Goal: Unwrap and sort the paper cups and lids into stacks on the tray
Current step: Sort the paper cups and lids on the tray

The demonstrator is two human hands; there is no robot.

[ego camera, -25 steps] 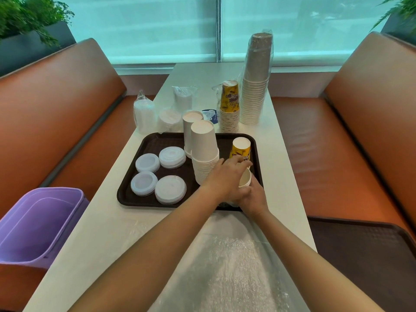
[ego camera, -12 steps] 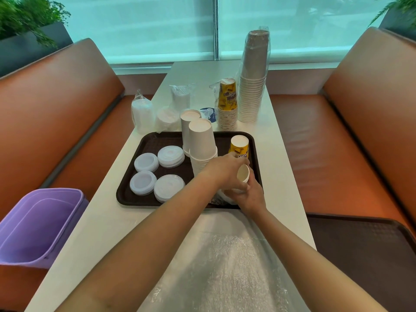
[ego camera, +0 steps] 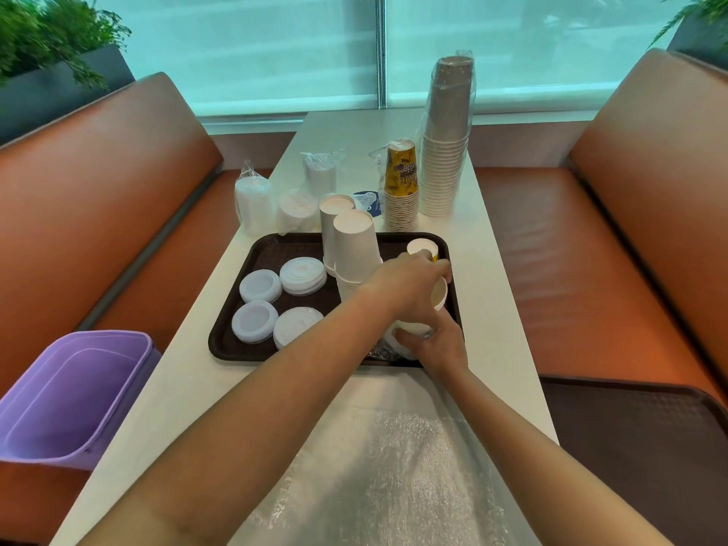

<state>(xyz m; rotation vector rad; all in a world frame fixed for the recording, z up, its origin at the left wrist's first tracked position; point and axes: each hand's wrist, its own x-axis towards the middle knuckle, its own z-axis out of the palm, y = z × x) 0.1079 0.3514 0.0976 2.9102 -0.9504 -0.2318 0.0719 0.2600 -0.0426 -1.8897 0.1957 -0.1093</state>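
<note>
Head view: the small white cups point(ego camera: 427, 309) sit over the near right corner of the brown tray point(ego camera: 236, 340), held between my two hands. My left hand point(ego camera: 409, 285) reaches across and curls over the upper cup near its rim; my right hand point(ego camera: 437, 342) grips the lower cups from below, with crinkled clear wrap point(ego camera: 380, 350) beside them on the tray. Just beyond stands a yellow printed cup point(ego camera: 423, 248), and to the left two tall white cup stacks point(ego camera: 354, 254) and four piles of white lids point(ego camera: 275, 305) occupy the tray. To do this step well, I judge that I should keep the lower cups steady, pull the upper one straight along its axis, and avoid knocking the tall stacks. Wrapped cups point(ego camera: 449, 132) and wrapped lids point(ego camera: 252, 199) wait farther along the table point(ego camera: 512, 348); a purple bin point(ego camera: 75, 392) stands at left.
</note>
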